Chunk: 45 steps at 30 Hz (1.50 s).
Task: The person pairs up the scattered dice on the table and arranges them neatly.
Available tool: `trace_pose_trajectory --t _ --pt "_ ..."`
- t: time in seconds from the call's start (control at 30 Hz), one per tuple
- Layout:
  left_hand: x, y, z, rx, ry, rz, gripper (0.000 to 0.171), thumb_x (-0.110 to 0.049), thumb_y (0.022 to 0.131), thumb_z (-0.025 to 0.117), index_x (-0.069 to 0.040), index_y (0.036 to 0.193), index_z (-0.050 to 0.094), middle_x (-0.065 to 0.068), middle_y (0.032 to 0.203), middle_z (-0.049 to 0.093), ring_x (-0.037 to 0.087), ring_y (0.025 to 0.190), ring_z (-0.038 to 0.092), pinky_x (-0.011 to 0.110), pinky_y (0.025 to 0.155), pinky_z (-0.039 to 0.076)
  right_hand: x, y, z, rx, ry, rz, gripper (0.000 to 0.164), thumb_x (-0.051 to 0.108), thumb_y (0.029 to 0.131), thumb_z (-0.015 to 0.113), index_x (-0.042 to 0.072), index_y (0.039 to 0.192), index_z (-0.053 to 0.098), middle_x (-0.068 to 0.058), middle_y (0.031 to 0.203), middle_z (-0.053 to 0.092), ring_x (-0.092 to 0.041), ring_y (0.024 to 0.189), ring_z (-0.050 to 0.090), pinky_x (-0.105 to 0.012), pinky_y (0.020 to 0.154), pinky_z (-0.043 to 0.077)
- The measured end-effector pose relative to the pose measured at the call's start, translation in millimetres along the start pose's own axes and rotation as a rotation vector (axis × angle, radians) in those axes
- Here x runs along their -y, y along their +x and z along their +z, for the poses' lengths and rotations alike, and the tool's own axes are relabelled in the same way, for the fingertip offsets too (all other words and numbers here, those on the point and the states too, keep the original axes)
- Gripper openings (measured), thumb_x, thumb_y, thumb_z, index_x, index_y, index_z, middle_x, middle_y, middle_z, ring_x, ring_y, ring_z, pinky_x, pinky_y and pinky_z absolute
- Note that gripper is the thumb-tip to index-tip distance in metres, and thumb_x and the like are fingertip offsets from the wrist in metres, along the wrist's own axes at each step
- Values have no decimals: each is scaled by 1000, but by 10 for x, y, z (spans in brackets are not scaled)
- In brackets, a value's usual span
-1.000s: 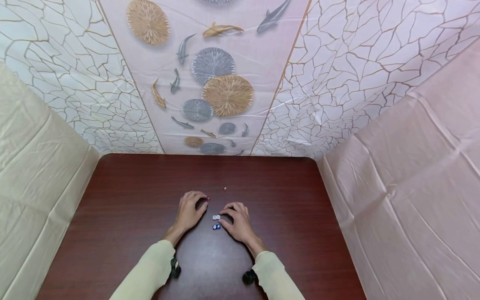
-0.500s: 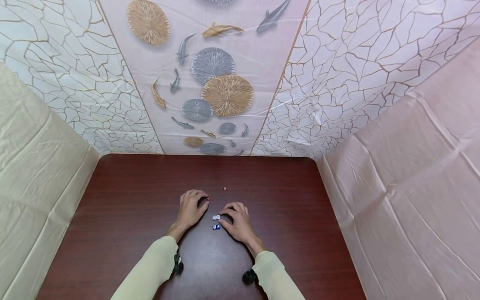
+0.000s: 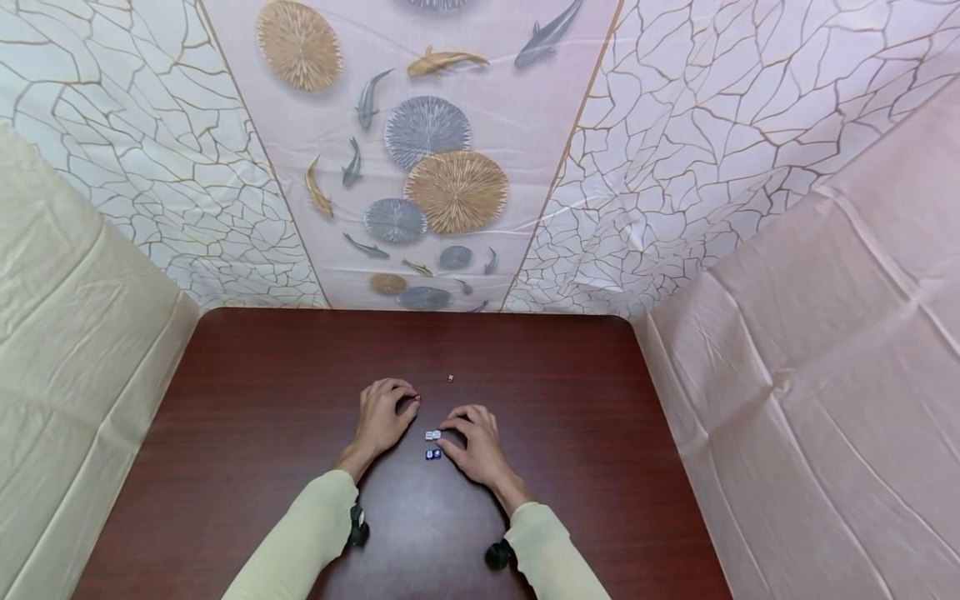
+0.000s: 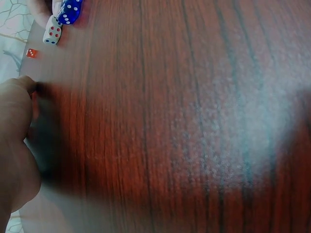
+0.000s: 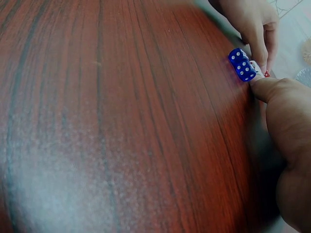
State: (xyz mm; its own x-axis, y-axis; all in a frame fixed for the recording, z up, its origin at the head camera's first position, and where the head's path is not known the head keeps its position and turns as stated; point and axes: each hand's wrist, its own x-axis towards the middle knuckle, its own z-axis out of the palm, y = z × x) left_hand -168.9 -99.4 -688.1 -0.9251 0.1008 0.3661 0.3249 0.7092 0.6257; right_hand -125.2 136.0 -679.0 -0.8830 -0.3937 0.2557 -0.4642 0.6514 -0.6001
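Note:
My left hand (image 3: 381, 417) pinches a small red die (image 3: 417, 397) between thumb and forefinger, down at the tabletop. My right hand (image 3: 476, 442) has its thumb and forefinger at the right one of two white dice (image 3: 432, 435), pinching it from front and back. Just nearer to me, two blue dice (image 3: 432, 454) sit side by side, apart from the fingers in the head view. Another red die (image 3: 450, 378) lies alone farther back. In the right wrist view, the blue dice (image 5: 242, 65) partly cover the white ones.
The dice lie on a dark reddish wooden table (image 3: 570, 400). A patterned cloth (image 3: 480, 267) hangs behind its far edge. Plain pale cloths rise at the left (image 3: 90, 333) and right (image 3: 810, 350). Each wrist wears a black camera.
My left forearm has shifted slightly right and forward, and the left thumb and forefinger have come closer around the red die. My right hand and the other dice have stayed put.

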Motion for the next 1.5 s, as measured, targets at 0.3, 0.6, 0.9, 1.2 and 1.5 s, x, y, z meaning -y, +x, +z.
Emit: trace_pose_trajectory --t 0.3,0.6,0.9,1.2,1.5 --pt "-9 -75 -19 33 -45 8 10 -15 98 89 -10 107 87 10 119 81 41 124 69 70 119 42 6 -2 12 -22 -13 -12 20 23 98 90 16 117 85 -6 127 74 -31 129 61 -60 117 43" --pt "-63 -178 -25 76 -46 94 10 -17 99 89 -12 107 87 7 119 81 38 125 70 66 118 48 -11 1 7 2 8 5 22 23 99 89 14 118 85 -9 128 74 -34 130 61 -62 118 42" --pt "-107 -236 39 60 -70 144 10 -13 96 90 -10 106 87 10 118 81 41 123 68 70 116 45 3 2 -4 6 -3 8 21 23 99 89 16 118 85 -8 128 74 -33 130 61 -62 118 42" --pt "-115 -241 70 41 -75 139 12 -12 95 90 -10 106 87 10 119 80 40 124 67 71 116 43 3 8 -4 20 -3 24 21 24 100 88 15 119 85 -8 130 74 -34 132 60 -62 119 42" --pt "-124 -244 62 59 -91 101 14 -11 94 91 -10 108 87 10 120 80 40 126 67 70 116 42 10 1 2 10 -5 24 21 25 100 88 17 120 85 -7 131 73 -32 131 60 -61 120 41"
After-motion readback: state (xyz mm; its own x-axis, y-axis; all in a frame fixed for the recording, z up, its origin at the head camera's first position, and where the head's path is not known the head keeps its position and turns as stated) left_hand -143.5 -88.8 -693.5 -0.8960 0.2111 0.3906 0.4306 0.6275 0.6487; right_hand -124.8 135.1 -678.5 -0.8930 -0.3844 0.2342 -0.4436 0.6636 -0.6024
